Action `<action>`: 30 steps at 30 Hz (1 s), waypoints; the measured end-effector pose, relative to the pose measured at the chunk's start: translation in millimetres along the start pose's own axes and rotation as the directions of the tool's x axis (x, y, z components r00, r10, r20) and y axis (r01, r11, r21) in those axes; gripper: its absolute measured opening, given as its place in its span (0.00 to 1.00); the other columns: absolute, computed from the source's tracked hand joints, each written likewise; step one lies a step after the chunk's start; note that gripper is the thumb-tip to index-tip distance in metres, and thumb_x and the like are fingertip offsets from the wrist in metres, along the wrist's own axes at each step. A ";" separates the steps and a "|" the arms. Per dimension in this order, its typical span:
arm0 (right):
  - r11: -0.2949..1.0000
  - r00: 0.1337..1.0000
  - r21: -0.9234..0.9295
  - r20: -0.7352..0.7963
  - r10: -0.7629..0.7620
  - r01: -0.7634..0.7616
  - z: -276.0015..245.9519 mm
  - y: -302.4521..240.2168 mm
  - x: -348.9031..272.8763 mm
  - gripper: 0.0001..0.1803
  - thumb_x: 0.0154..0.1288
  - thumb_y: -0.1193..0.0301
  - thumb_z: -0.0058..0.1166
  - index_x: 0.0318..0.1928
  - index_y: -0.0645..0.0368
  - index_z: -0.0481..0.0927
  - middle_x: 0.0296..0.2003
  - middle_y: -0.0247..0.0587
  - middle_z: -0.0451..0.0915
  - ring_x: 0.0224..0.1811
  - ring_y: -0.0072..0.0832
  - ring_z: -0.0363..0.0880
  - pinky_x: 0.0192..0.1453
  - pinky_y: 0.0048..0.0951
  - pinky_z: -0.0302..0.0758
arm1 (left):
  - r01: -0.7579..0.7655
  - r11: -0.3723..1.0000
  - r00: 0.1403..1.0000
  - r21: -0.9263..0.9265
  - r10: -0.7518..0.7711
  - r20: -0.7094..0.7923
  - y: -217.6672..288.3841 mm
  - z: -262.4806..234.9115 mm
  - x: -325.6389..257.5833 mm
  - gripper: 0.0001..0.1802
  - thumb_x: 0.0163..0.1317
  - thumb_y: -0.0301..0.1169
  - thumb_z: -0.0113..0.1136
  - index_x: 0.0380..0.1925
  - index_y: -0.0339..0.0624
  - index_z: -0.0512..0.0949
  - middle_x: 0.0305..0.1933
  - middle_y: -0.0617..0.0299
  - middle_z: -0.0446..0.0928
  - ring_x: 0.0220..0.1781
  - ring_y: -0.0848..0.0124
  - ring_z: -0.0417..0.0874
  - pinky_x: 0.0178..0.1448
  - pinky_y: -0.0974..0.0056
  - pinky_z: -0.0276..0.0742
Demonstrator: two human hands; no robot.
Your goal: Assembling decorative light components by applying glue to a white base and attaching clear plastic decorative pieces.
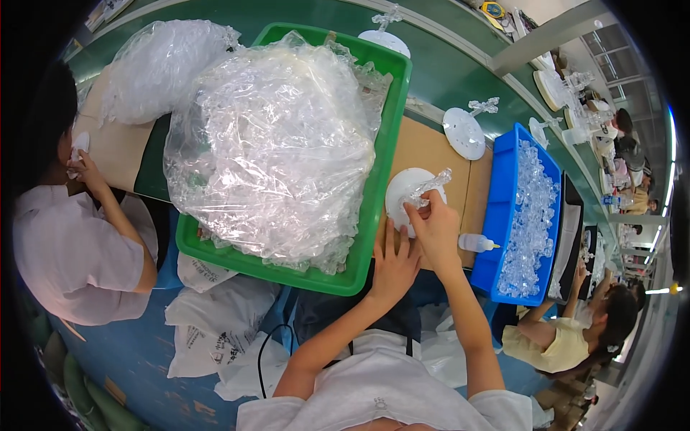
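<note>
A white round disc (397,185) lies on the brown cardboard in front of me. Over it, my right hand (435,224) pinches a clear plastic piece (440,179) that stands up from the disc; whether the two are joined I cannot tell. My left hand (395,264) has its fingers stretched out, with the tips at the near edge of the disc. Close to my right wrist, a small clear squeeze bottle (474,243) with a yellowish tip lies on its side against the blue bin.
A green tray (363,248) at left holds a large bag of clear plastic pieces (280,144). The blue bin (496,208) at right holds many small clear parts. Finished-looking discs with clear stems, such as one white disc (463,135), stand beyond. Co-workers sit on both sides.
</note>
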State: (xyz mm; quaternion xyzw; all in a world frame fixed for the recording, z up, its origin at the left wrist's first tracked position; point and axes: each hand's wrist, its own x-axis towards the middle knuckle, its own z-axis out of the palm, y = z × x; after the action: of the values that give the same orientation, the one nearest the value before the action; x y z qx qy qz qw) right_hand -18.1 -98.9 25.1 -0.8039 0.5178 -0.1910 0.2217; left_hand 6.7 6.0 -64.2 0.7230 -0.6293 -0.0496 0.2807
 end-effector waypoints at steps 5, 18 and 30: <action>0.996 0.999 0.087 0.032 -0.012 0.009 0.7 9.4 -0.1 0.15 0.56 0.68 0.63 0.37 0.65 0.75 0.23 0.47 0.82 0.25 0.34 0.84 0.30 0.29 0.77 | -0.014 1.000 1.000 -0.017 0.014 0.005 -1.3 -2.4 0.8 0.24 0.60 0.44 0.56 0.56 0.50 0.73 0.64 0.43 0.63 0.71 0.36 0.52 0.65 0.25 0.45; 0.997 1.000 -0.069 0.001 -0.017 0.017 8.8 0.7 -7.5 0.14 0.58 0.69 0.61 0.40 0.64 0.73 0.23 0.49 0.80 0.25 0.41 0.82 0.30 0.36 0.76 | -0.026 0.999 0.998 -0.025 0.025 -0.056 -1.1 -10.0 2.6 0.27 0.58 0.41 0.58 0.57 0.44 0.71 0.62 0.46 0.65 0.70 0.40 0.57 0.63 0.36 0.59; 0.996 0.995 0.040 -0.060 -0.079 0.082 15.2 6.0 -10.9 0.12 0.58 0.70 0.59 0.38 0.62 0.73 0.24 0.47 0.77 0.24 0.43 0.78 0.28 0.39 0.73 | 0.022 0.976 0.999 -0.217 -0.027 -0.018 -9.1 -15.5 9.4 0.38 0.57 0.43 0.57 0.64 0.36 0.62 0.69 0.36 0.53 0.73 0.43 0.50 0.69 0.32 0.43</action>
State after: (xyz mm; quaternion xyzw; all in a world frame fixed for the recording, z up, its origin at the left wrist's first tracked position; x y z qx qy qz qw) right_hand -18.7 -88.7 8.3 -0.8133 0.4872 -0.2342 0.2155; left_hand 23.2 2.9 -52.9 0.6962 -0.6081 -0.1139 0.3640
